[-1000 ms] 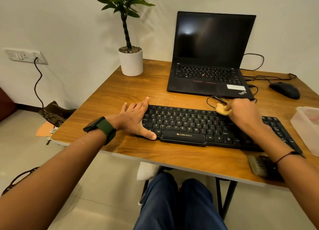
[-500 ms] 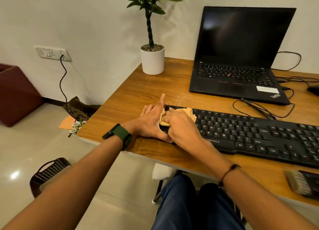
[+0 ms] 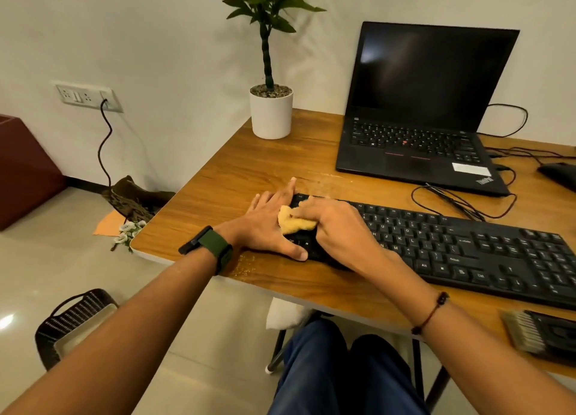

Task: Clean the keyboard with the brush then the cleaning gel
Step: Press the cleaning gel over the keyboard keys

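Note:
A black keyboard [image 3: 467, 246] lies across the wooden desk [image 3: 249, 171]. My right hand [image 3: 339, 224] presses a lump of yellow cleaning gel [image 3: 294, 223] onto the keys at the keyboard's left end, its fingers curled over the gel. My left hand [image 3: 268, 224] lies flat with straight fingers against the keyboard's left edge, thumb along the front. The brush [image 3: 542, 335], with a black body and pale bristles, rests on the desk's front edge at the far right, away from both hands.
An open black laptop [image 3: 417, 134] stands behind the keyboard, with cables [image 3: 452, 196] looping between them. A potted plant [image 3: 271, 109] is at the desk's back left. A black mouse [image 3: 561, 173] sits at the right edge. A stool [image 3: 74, 321] stands on the floor.
My right hand carried the gel from the keyboard's top middle to its left end and now presses it lower on the keys. My left hand stayed at the left edge. The view shifted left.

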